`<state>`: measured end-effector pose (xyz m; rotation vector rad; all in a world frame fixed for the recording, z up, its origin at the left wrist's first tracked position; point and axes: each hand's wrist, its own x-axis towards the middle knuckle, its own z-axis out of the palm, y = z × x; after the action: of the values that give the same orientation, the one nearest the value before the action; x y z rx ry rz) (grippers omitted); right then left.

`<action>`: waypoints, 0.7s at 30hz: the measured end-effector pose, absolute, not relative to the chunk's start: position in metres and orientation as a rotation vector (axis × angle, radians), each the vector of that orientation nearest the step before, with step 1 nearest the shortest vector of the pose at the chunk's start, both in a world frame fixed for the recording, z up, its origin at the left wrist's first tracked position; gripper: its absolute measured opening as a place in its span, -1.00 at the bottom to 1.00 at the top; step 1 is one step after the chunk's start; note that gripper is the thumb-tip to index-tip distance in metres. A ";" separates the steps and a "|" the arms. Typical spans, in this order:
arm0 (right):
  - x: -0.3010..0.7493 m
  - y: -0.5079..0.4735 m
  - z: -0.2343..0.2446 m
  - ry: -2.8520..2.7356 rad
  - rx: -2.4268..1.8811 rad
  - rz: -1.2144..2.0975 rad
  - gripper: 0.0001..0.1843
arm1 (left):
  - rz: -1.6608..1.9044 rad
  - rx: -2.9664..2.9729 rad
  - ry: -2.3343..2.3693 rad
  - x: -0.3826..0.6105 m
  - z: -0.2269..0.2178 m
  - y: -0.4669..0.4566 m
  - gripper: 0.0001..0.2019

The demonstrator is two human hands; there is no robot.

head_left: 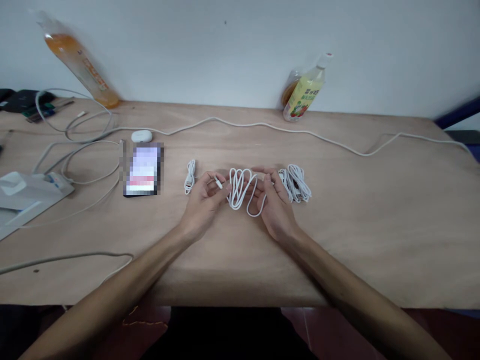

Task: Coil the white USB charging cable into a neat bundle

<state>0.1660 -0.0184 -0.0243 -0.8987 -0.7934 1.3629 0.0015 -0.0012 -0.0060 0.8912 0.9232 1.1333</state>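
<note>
Between my two hands hangs a white charging cable [239, 189], its middle gathered in loose loops. My left hand [205, 202] pinches it near one plug, which sticks up by the fingers. My right hand [275, 205] is closed on the cable's other side, with one loop drooping beside the fingers; what its fingertips cover is hidden. A small coiled white cable [190, 176] lies on the table just left of my left hand. Several more bundled white cables [296, 184] lie right behind my right hand.
A phone [143, 170] and a white earbud case [141, 136] lie to the left. A long white cord [262, 125] crosses the wooden table [375, 225]. Bottles of orange drink [80, 65] and yellow drink [305, 92] lean on the wall. A white box [22, 192] sits far left.
</note>
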 end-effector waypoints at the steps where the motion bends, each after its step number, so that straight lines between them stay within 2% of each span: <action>1: 0.166 -0.019 -0.024 -0.770 -0.886 1.370 -0.59 | 1.119 0.877 0.917 0.001 -0.005 -0.001 -0.70; 3: 0.168 -0.019 -0.023 -0.724 -0.873 1.399 -0.60 | 1.095 0.859 0.901 0.000 -0.004 -0.001 -0.73; 10: 0.172 -0.019 -0.025 -0.624 -0.909 1.534 -0.70 | 0.922 0.946 0.945 -0.007 0.002 0.001 -0.56; 21: 0.173 -0.019 -0.026 -0.583 -0.963 1.502 -0.69 | 0.989 0.845 0.997 -0.007 0.014 0.001 -0.77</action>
<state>0.1726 -0.0193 -0.0256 -0.9634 -0.5833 1.5017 -0.0072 0.0014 0.0137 0.8452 0.9967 0.9887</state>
